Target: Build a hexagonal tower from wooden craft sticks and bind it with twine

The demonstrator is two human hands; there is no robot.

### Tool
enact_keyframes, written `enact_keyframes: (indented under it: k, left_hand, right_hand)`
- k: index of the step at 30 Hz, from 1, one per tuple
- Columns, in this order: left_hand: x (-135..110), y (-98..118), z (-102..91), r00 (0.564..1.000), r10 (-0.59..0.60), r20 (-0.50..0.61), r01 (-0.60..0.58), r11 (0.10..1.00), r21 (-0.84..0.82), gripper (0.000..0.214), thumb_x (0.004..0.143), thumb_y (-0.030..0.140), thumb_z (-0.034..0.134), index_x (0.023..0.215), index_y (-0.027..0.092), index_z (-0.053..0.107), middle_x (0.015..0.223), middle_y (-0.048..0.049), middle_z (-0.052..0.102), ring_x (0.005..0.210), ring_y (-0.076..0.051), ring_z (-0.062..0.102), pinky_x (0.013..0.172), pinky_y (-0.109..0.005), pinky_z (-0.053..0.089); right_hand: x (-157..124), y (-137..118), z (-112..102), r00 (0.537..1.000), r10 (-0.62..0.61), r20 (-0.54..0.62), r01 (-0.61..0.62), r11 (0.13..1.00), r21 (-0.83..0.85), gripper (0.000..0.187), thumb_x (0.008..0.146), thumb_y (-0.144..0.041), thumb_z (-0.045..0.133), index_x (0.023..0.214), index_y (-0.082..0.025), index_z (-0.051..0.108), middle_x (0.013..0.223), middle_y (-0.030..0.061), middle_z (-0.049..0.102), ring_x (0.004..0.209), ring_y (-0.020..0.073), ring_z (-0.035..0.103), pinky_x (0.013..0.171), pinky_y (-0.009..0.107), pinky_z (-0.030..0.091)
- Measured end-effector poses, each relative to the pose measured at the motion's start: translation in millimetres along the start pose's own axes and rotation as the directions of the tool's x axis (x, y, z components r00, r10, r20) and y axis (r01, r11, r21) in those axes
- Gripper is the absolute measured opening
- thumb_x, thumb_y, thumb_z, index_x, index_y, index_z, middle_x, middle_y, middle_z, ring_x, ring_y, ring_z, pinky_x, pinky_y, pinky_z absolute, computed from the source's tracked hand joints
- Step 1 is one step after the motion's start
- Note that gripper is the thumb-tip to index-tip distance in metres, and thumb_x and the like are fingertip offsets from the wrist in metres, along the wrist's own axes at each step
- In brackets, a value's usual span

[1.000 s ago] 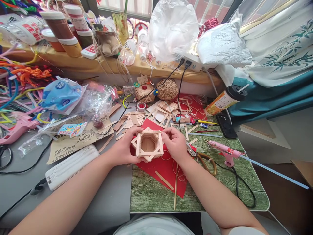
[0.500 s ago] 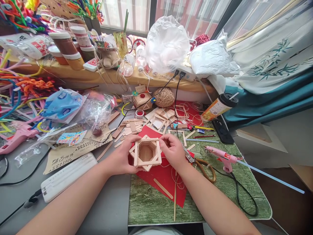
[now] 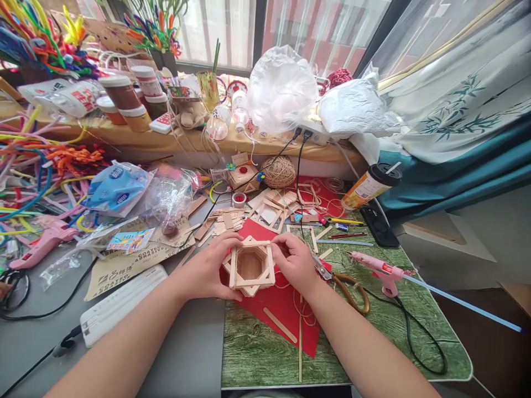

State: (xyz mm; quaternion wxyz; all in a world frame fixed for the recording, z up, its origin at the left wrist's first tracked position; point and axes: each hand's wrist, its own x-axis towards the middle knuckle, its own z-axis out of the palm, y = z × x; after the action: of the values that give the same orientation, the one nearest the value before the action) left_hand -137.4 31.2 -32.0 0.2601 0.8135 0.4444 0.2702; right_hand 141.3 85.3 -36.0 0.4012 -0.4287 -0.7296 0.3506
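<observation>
A small hollow container of stacked craft sticks is held above the red sheet, its opening facing me. The layers are turned against each other, so corners stick out like a star. My left hand grips its left side, thumb low and fingers behind. At the upper right corner, the fingers of my right hand are pinched against the rim. On the red sheet below lie a loose craft stick and a thin wooden rod.
Right of my hands are pliers with brown handles and a pink glue gun with a long glue stick. Behind lie loose craft sticks and a twine ball. A white power strip and sandpaper are at left.
The view has shifted slightly, so the whole scene sits a little lower and further right. Both hands keep hold of the craft-stick container, with hardly any change in its tilt.
</observation>
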Motion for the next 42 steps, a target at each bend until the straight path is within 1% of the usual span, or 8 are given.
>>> enact_keyframes:
  k: [5, 9, 14, 16, 22, 31, 35, 42]
  left_hand:
    - [3, 6, -15.9, 0.996, 0.013, 0.083, -0.019, 0.998, 0.064, 0.12, 0.055, 0.073, 0.097, 0.152, 0.027, 0.042, 0.162, -0.0209, 0.044, 0.152, -0.042, 0.045, 0.126, -0.056, 0.04]
    - [16, 19, -29.1, 0.989, -0.036, 0.144, 0.026, 0.997, 0.068, 0.103, 0.061, 0.075, 0.093, 0.142, 0.026, 0.051, 0.15, -0.0179, 0.055, 0.139, -0.04, 0.055, 0.115, -0.051, 0.048]
    - [41, 30, -41.7, 0.976, -0.127, 0.176, 0.116, 0.991, 0.073, 0.036, 0.105, 0.058, 0.053, 0.11, 0.024, 0.064, 0.115, -0.007, 0.071, 0.105, -0.026, 0.066, 0.095, -0.04, 0.052]
    - [49, 29, -42.7, 0.972, -0.162, 0.168, 0.153, 0.986, 0.063, 0.037, 0.11, 0.05, 0.043, 0.096, 0.023, 0.064, 0.099, -0.0043, 0.071, 0.093, -0.023, 0.065, 0.086, -0.037, 0.051]
    - [48, 9, -32.9, 0.969, -0.211, 0.126, 0.233, 0.955, -0.187, 0.035, 0.106, 0.049, 0.053, 0.091, 0.021, 0.068, 0.096, -0.004, 0.072, 0.091, -0.022, 0.065, 0.085, -0.034, 0.052]
    - [41, -16, -11.3, 0.918, -0.359, 0.166, 0.385, 0.716, -0.583, 0.037, 0.098, 0.055, 0.068, 0.094, 0.019, 0.073, 0.094, -0.0032, 0.07, 0.091, -0.019, 0.063, 0.086, -0.03, 0.049]
    - [41, -18, -6.5, 0.91, -0.375, 0.175, 0.391, 0.642, -0.66, 0.035, 0.094, 0.053, 0.073, 0.093, 0.018, 0.07, 0.091, -0.0018, 0.067, 0.086, -0.017, 0.061, 0.082, -0.028, 0.049]
    - [40, -12, -8.6, 0.915, -0.358, 0.188, 0.385, 0.626, -0.678, 0.033, 0.091, 0.05, 0.076, 0.089, 0.018, 0.067, 0.085, -0.0004, 0.062, 0.078, -0.015, 0.056, 0.074, -0.027, 0.045]
  right_hand:
    - [1, 2, 2, 1.0, 0.019, 0.013, -0.02, 0.999, 0.035, 0.013, 0.1, -0.033, 0.061, 0.096, -0.024, 0.07, 0.091, 0.0036, 0.068, 0.082, 0.0201, 0.062, 0.076, 0.035, 0.048]
    - [1, 3, 2, 1.0, 0.022, 0.011, -0.023, 0.998, 0.066, 0.014, 0.101, -0.034, 0.061, 0.097, -0.024, 0.07, 0.092, 0.0039, 0.069, 0.085, 0.0208, 0.063, 0.079, 0.035, 0.049]
    - [0, 4, 2, 0.999, 0.028, 0.022, -0.029, 0.997, 0.074, 0.014, 0.101, -0.035, 0.062, 0.096, -0.023, 0.07, 0.091, 0.0038, 0.069, 0.082, 0.02, 0.063, 0.076, 0.034, 0.049]
    - [-1, 4, 2, 1.0, 0.016, 0.016, -0.017, 0.998, 0.068, 0.014, 0.101, -0.033, 0.061, 0.097, -0.023, 0.07, 0.091, 0.0036, 0.068, 0.082, 0.0195, 0.062, 0.076, 0.034, 0.049]
    - [0, 4, 2, 1.0, -0.005, -0.015, 0.006, 0.998, 0.057, 0.013, 0.101, -0.032, 0.062, 0.096, -0.024, 0.07, 0.09, 0.0028, 0.066, 0.08, 0.0186, 0.06, 0.075, 0.034, 0.048]
    - [-3, 14, 5, 0.995, 0.103, 0.011, -0.104, 0.987, 0.126, 0.017, 0.102, -0.038, 0.062, 0.095, -0.024, 0.069, 0.084, 0.0012, 0.064, 0.068, 0.0162, 0.052, 0.066, 0.032, 0.042]
    - [-6, 19, 9, 0.984, 0.176, 0.028, -0.178, 0.966, 0.188, 0.02, 0.102, -0.042, 0.064, 0.099, -0.023, 0.069, 0.083, 0.0014, 0.065, 0.067, 0.0163, 0.054, 0.065, 0.032, 0.044]
    - [-7, 15, 12, 0.997, 0.073, -0.032, -0.067, 0.984, 0.162, 0.018, 0.102, -0.04, 0.062, 0.1, -0.024, 0.07, 0.105, 0.0069, 0.069, 0.084, 0.0196, 0.061, 0.076, 0.034, 0.051]
